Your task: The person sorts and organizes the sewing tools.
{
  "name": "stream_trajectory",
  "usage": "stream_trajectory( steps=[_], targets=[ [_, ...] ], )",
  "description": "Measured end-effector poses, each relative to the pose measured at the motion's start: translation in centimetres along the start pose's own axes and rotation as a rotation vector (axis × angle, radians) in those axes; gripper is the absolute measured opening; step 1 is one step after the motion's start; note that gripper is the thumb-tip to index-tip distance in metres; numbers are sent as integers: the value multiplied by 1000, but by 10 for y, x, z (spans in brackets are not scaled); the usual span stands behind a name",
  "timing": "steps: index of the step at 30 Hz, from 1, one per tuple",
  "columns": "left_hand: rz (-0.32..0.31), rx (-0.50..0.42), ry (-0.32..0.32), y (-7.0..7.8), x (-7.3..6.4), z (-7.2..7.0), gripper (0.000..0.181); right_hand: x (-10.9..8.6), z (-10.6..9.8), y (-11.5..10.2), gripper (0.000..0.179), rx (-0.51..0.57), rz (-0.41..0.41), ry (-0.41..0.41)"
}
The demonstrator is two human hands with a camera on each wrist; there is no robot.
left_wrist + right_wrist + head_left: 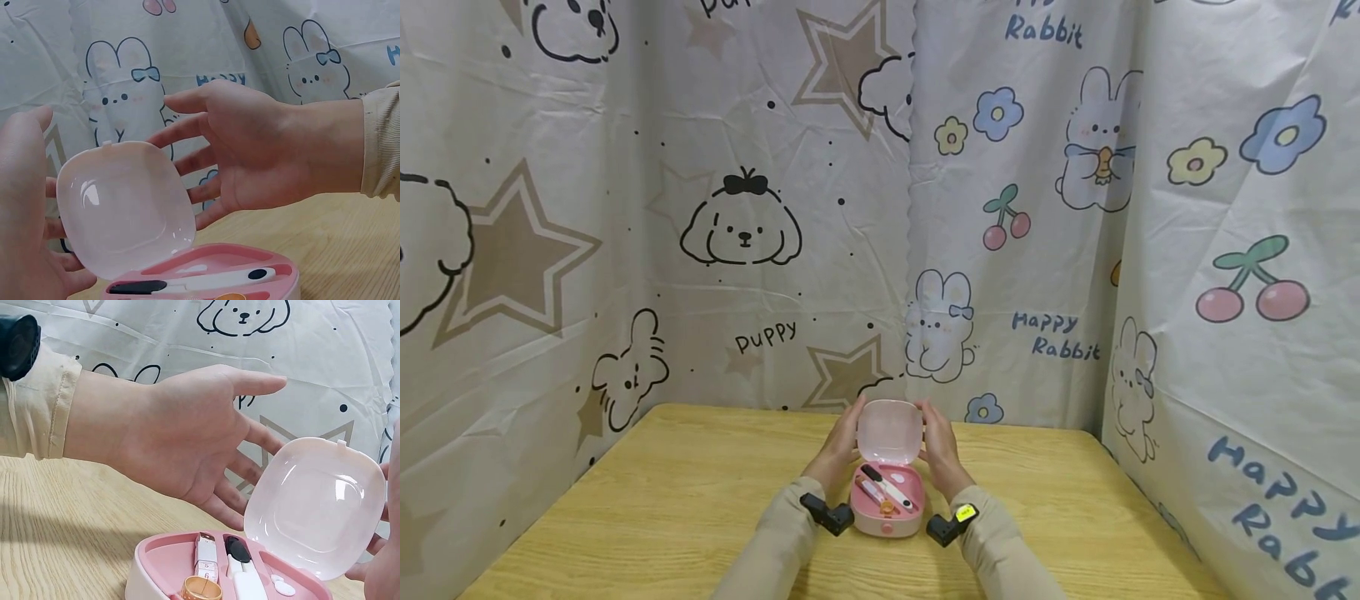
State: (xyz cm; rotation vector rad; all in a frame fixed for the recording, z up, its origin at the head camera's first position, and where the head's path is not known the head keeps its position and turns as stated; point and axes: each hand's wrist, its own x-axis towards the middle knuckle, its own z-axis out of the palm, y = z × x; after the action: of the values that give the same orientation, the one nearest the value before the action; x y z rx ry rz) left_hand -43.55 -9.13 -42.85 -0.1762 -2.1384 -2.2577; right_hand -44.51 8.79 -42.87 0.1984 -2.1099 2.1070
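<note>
A small pink sewing-kit box (887, 528) sits on the table with its pale pink lid (890, 429) raised upright. My left hand (835, 448) is at the lid's left edge and my right hand (943, 452) at its right edge. Extended fingers of both hands reach behind the lid's sides, and the thumbs stand free. Inside the box lie a white tool (249, 584) with a black tip, a folded tape measure (206, 559), a gold dotted ring-like thimble (201, 589) and small white round pieces (283, 587). Some fingertips are hidden by the lid.
A wood-grain table (700, 492) carries the box near its middle. Behind it and along both sides hang printed curtains (745, 108) with puppies, stars and rabbits. Each wrist wears a small black camera (827, 514).
</note>
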Motion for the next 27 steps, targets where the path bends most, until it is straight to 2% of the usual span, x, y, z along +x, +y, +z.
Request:
stream_trajectory(
  steps=[4, 12, 21, 27],
  targets=[
    [-7, -22, -10, 0, 0, -2, 89, -1, -1, 1, 57, 10, -14, -6],
    [43, -5, -19, -1, -5, -3, 65, -4, 0, 2, 52, -17, -50, 3],
    [59, -16, 50, -5, -4, 0, 54, -3, 2, 3, 47, -39, -63, 49],
    [65, -37, 56, -9, -2, 0, 51, -4, 2, 2, 42, -57, -57, 76]
  ],
)
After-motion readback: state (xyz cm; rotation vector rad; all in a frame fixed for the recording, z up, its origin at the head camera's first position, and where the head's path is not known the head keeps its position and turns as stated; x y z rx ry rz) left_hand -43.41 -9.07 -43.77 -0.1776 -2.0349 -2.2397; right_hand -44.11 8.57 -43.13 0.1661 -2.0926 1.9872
